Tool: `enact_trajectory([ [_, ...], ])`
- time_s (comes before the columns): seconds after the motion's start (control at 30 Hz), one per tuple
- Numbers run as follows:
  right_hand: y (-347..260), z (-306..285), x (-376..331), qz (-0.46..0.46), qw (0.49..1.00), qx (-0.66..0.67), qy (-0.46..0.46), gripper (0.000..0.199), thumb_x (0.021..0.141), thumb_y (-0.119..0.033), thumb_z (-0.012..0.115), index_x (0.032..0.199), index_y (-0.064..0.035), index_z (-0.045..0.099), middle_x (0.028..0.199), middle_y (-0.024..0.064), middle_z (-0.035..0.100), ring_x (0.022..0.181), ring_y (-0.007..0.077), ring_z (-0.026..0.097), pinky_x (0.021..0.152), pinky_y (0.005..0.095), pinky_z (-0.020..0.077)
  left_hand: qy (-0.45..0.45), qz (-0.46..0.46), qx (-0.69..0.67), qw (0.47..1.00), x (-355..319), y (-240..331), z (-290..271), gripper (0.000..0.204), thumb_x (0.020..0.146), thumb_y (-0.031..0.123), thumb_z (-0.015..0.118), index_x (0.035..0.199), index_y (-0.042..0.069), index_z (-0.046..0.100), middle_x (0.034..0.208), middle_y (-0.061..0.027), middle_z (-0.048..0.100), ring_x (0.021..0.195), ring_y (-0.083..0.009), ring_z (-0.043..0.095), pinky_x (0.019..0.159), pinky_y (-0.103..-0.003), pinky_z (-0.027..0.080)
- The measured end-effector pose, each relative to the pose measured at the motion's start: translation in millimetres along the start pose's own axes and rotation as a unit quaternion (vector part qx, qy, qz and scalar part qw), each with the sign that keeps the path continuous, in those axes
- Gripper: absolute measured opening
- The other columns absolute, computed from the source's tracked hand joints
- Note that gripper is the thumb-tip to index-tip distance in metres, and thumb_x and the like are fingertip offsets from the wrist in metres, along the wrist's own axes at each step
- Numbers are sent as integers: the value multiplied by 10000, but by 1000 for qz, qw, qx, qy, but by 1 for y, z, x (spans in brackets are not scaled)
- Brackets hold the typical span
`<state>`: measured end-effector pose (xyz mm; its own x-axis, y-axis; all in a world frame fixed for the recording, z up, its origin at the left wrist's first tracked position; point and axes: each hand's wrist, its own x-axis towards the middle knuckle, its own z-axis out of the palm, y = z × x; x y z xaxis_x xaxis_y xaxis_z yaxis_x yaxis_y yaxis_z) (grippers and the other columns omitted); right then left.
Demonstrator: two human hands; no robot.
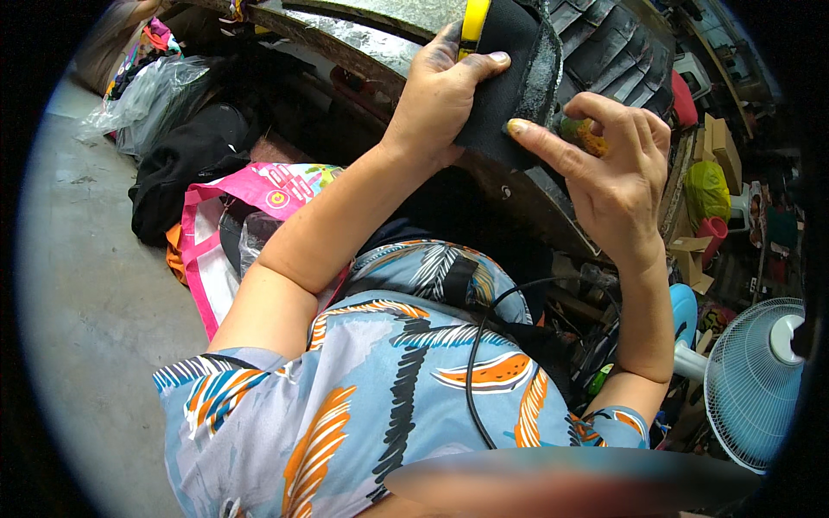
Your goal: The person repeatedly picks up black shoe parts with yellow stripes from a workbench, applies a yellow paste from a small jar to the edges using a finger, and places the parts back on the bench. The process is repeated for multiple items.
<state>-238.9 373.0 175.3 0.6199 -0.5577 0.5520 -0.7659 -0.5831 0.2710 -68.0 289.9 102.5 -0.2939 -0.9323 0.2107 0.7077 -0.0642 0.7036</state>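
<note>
- Looking down through the head camera, you see a black flat piece [505, 82] of soft, foam-like sheet held at the top middle of the picture, over the edge of a long desk [363, 47] with a mottled grey metal top.
- Its face is matte and dark; its right edge looks rough and greyish, thicker than a cloth, and curves downward.
- A yellow strip [474, 22] runs up from the top of the piece, smooth and bright against the black.
- Your left hand [436, 99] is closed on the piece: the thumb lies across its front face, and the fingers, darkened at the tips, curl round the left edge by the yellow strip.
- Your right hand [617, 164] is partly closed: the forefinger is stretched out with its tip pressing the lower right of the black piece, and the other fingers fold round a small orange-and-green object [583, 134], mostly hidden, so you cannot tell what it is.
- Dark ribbed pieces [613, 47] lie stacked just behind the right hand.
- Lower left, a pink printed bag [203, 250] stands on the grey concrete floor [95, 311] beside a black bundle [186, 160].
- Lower right, a pale blue fan [751, 380] with a wire grille stands near your right elbow.
</note>
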Motion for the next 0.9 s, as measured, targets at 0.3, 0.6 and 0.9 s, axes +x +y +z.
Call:
enact_trajectory([
  [0.3,26,-5,-2,97,978,181,46,415,734,25,580,1007,-233,757,961,34,559,758,180,556,774,319,402,-24,-32,-84,996,-1,20,1,322,905,-8,559,1223,-14,513,1013,-122,655,860,-186,692,752,-324,607],
  [0.6,8,5,6,119,988,99,-8,579,729,1,607,1290,-138,622,1000,85,553,784,223,564,763,354,414,-37,-45,-99,993,-10,19,1,379,898,-8,577,1268,6,492,1057,-134,655,856,-192,696,756,-321,603],
  [0.9,41,-6,-38,220,940,258,20,416,788,94,502,1152,-45,646,1047,91,545,894,192,553,826,293,452,36,15,-90,995,-6,48,-31,395,882,-25,546,1272,32,520,1026,-88,651,831,-146,670,747,-288,580],
])
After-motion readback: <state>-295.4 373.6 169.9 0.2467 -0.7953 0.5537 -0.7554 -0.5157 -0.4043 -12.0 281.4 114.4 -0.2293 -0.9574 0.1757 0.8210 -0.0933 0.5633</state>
